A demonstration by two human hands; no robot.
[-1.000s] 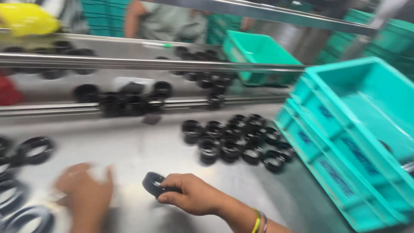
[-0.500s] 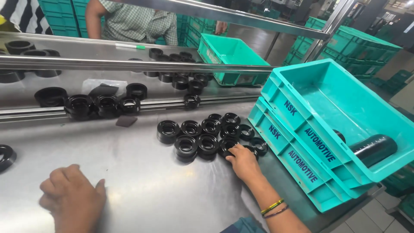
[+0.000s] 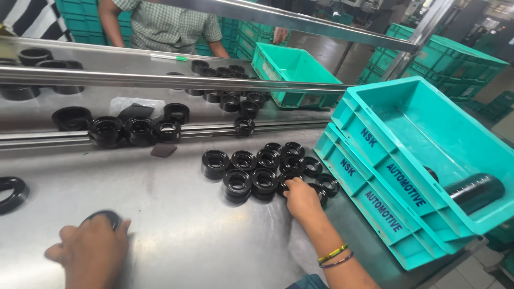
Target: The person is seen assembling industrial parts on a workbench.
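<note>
right hand [image 3: 301, 197] sits at 5 o'clock of the ring cluster [image 3: 262, 168], fingers curled narrow onto a ring at the cluster's near edge; can't tell if it's actually pinched, the fingertips are hidden behind the knuckles; left hand [image 3: 91, 251] lies palm-down at the table's [image 3: 176, 225] 7 o'clock corner, fingers closed flat over one black ring [image 3: 104, 217], only its far rim showing; the rings are stacked two high in places, so i'd take the top one by its outer rim and lift straight up rather than drag, or neighbours will skid on the steel; stacked crates [image 3: 407, 171] stand at 3 o'clock, just beside the cluster, top one holding a black cylinder [image 3: 474, 191]; another person stands across the table at 12.
</note>
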